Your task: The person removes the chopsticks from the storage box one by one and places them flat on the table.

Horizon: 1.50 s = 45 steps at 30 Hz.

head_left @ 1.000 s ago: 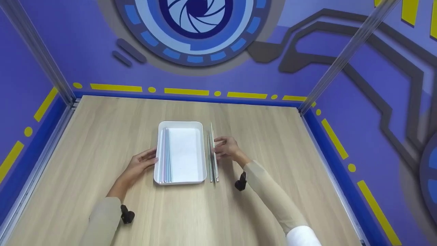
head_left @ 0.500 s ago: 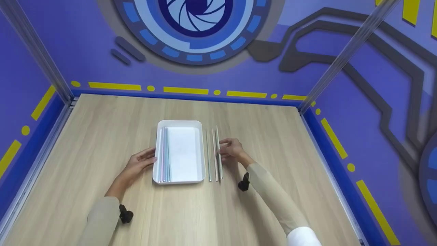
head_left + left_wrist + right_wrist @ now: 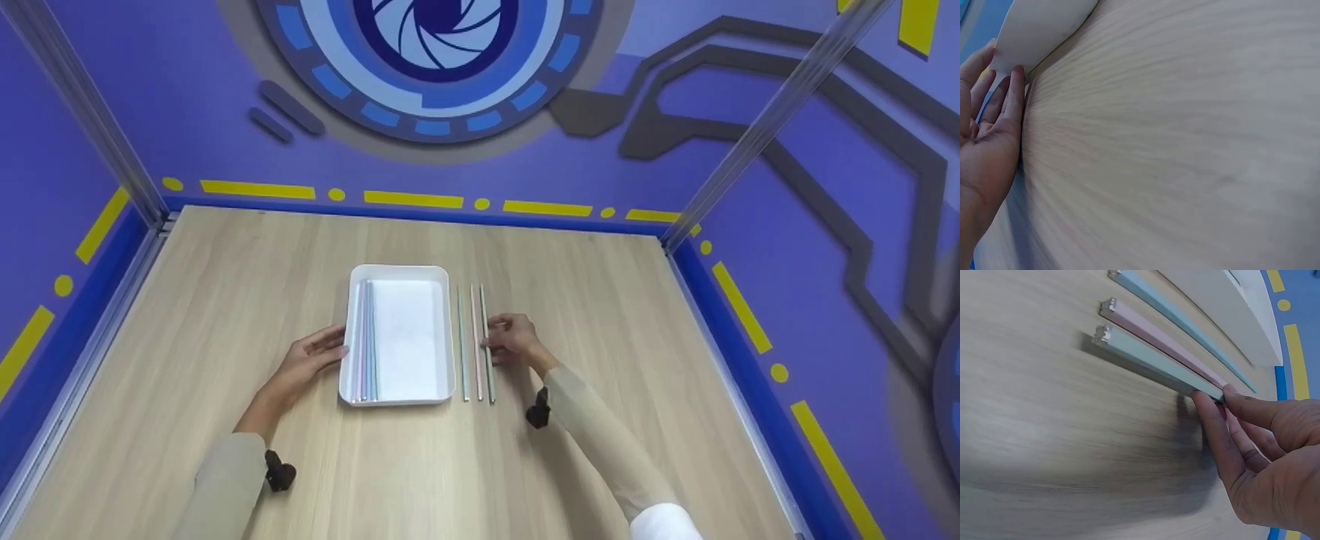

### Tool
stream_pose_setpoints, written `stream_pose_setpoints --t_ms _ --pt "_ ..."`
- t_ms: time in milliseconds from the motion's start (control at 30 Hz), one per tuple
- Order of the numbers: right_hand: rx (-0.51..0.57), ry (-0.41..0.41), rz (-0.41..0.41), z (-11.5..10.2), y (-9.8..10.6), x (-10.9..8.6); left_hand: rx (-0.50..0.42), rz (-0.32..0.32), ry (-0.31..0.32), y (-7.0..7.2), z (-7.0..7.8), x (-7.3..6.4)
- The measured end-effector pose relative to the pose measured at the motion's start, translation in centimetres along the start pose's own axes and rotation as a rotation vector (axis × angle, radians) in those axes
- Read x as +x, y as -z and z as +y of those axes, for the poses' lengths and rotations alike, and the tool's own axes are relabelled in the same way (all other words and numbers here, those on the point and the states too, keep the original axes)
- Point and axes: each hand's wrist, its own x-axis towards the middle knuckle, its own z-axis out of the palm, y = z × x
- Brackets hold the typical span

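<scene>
Right hand (image 3: 516,336) pinches green stick (image 3: 1154,360) off tray's (image 3: 410,337) three-o'clock edge; straight-fingered left hand (image 3: 309,358) touches nine-o'clock edge; worktop (image 3: 592,285) stretches toward two.

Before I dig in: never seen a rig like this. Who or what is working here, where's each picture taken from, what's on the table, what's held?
No machine here: a person works with two bare hands. The wide picture comes from a camera on the head, looking forward and down; the two close ones come from cameras on each wrist.

On the wooden table is a white tray with several thin sticks along its left side. To its right lie a blue stick, a pink stick and a green stick.

The right hand pinches the green one; the left hand touches the tray's left side.
</scene>
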Motion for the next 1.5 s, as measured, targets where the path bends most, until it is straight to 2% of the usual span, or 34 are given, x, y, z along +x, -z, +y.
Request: stream_pose_setpoints --t_ms 367,600,833,1067,1267,1500 --pt "0.005 0.021 -0.01 0.5 0.0 0.3 0.02 0.001 0.005 0.1 0.0 0.0" --pt "0.041 0.032 -0.017 0.9 -0.2 0.5 -0.009 -0.003 0.002 0.1 0.0 0.0" --pt "0.013 0.073 0.013 1.0 0.1 0.2 -0.027 0.002 -0.01 -0.1 -0.1 0.4" --pt "-0.032 0.11 0.023 0.9 0.6 0.1 0.022 0.005 -0.003 0.1 -0.3 0.1" --pt "-0.109 0.168 0.068 -0.2 1.5 0.0 -0.005 0.018 0.002 0.0 -0.3 0.1" --pt "-0.101 0.195 0.044 -2.1 2.2 -0.3 -0.012 0.015 -0.001 0.0 -0.2 0.1"
